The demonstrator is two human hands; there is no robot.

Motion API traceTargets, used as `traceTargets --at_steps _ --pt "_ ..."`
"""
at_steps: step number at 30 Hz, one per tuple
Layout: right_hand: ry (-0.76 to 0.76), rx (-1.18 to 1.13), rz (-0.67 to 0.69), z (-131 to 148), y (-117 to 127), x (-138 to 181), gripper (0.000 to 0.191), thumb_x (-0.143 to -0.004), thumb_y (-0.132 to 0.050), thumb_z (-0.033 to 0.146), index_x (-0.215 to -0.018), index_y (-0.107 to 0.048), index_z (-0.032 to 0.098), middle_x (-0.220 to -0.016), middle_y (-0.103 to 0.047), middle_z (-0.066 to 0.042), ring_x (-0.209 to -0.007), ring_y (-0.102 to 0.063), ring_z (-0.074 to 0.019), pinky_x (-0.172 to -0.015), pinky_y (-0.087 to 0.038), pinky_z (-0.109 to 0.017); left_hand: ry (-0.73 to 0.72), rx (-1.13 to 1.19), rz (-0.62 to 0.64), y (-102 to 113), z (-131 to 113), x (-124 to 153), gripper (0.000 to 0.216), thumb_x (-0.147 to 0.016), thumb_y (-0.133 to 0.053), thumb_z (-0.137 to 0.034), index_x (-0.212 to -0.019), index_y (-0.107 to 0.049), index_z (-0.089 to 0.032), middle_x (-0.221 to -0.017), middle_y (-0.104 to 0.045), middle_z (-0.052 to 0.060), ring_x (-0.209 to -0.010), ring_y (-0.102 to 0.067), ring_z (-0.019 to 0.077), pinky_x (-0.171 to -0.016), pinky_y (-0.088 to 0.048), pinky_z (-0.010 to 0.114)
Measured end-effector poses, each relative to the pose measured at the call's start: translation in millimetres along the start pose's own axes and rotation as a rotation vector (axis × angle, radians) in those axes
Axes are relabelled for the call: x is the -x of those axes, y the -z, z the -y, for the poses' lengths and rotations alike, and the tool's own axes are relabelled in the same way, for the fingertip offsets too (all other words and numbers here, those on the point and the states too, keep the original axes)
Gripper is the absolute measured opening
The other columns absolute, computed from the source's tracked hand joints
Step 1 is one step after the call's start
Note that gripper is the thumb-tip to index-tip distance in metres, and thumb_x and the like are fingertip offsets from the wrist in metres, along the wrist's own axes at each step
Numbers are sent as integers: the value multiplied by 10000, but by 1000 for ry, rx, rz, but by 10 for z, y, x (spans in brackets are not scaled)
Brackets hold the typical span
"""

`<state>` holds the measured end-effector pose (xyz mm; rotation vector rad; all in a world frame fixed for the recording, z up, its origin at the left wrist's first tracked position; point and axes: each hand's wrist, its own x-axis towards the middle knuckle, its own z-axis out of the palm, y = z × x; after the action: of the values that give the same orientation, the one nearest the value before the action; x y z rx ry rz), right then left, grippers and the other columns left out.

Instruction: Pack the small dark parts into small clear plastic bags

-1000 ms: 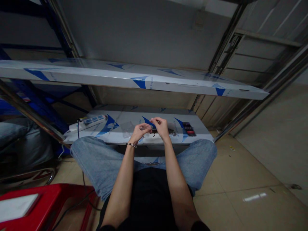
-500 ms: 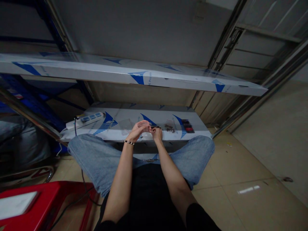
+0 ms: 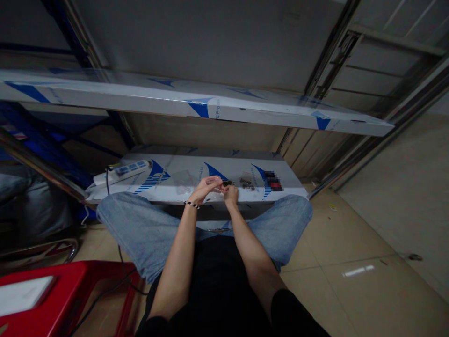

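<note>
1. Sm. dark piece (image 3: 228, 183) is being handled btwn both hands, over front half of film-covered tabletop (image 3: 164, 157), approx. mid-width. Whether it's being held clear of the surface or rested on it: can't tell.
2. L hand (image 3: 203, 189): thumb & fingers are being held arched, tips close tog. near R fingertips. Whether anything is being pinched: can't tell at this res.
3. R hand (image 3: 230, 194): fingers are being held curled in, right at the piece. Contact likely; actual pinch vs. light touch can't be told.
4. Why so: two hands are prob. being used so a tiny part can be steadied by one & worked by the other; near edge prob. being favoured for sight & control.
5. Clear bag w/ sm. dark bits (image 3: 247, 181) is being rested just right of R hand, prob. for short reach. Flat clear bag (image 3: 182, 180) is being rested left of L hand; contents unclear. White power strip (image 3: 131, 169) is being sited far left, prob. out of the hands' way. Dark/red item (image 3: 274, 181) at right: blurred, no ID.
6. Axis: piece appears elongated, long axis being laid approx. left–right, along tabletop's front edge; one end is being pointed twd the bag w/ bits, other twd L fingertips. Which end is the front: can't tell.
</note>
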<state>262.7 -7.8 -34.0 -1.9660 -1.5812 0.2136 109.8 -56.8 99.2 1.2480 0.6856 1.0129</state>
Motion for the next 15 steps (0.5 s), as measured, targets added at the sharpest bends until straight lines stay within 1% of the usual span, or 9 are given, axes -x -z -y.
traceTargets --at_steps 3,5,6,7,9,11,13,15 --pt "-60 -127 -97 59 147 -66 66 -815 -712 214 -787 -739 160 -942 -730 -127 -908 -635 -215 -820 -459 -272 -2 -15 1 16 13 1 372 -770 -800 -458 -899 -671 -134 -802 -723 78 -762 -696 201 -758 -559 342" --pt "-88 -325 -156 150 311 -146 101 -832 -699 252 -810 -721 156 -895 -730 -117 -857 -647 -210 -801 -474 -277 -1 -25 -8 32 28 3 383 -751 -817 -447 -904 -656 -135 -798 -721 77 -757 -699 202 -746 -560 343" --pt "-89 -443 -158 213 408 -190 119 -843 -686 268 -826 -711 153 -845 -728 -100 -796 -649 -198 -768 -481 -274 2 -28 -21 40 36 4 393 -731 -835 -432 -910 -647 -137 -789 -721 72 -752 -701 202 -736 -561 341" --pt "-71 -564 -137 286 513 -230 136 -849 -675 283 -838 -702 150 -798 -722 -80 -736 -647 -185 -728 -485 -267 8 -29 -36 47 43 4 406 -706 -855 -413 -916 -640 -139 -774 -719 66 -745 -703 202 -725 -560 336" --pt "14 -775 -37 455 729 -283 186 -851 -667 331 -821 -688 149 -724 -704 -47 -638 -626 -162 -647 -482 -251 16 -33 -65 55 51 3 430 -662 -885 -376 -925 -636 -143 -742 -714 53 -723 -703 200 -711 -558 328" --pt "181 -906 87 637 932 -279 232 -826 -696 384 -806 -698 153 -718 -708 -35 -630 -629 -153 -621 -481 -240 14 -50 -70 54 48 -5 415 -645 -892 -357 -904 -652 -140 -722 -712 50 -697 -697 195 -716 -559 330" --pt "334 -930 188 805 1105 -218 263 -808 -719 419 -796 -719 157 -736 -720 -34 -659 -646 -152 -631 -486 -237 2 -80 -74 47 40 -18 370 -640 -885 -344 -862 -677 -133 -715 -715 54 -668 -684 189 -715 -560 332" --pt "420 -859 241 934 1236 -129 263 -813 -721 422 -771 -728 163 -717 -715 -25 -660 -646 -149 -634 -483 -234 -14 -126 -102 40 34 -31 312 -639 -871 -327 -805 -692 -132 -691 -712 50 -641 -667 181 -687 -552 318"
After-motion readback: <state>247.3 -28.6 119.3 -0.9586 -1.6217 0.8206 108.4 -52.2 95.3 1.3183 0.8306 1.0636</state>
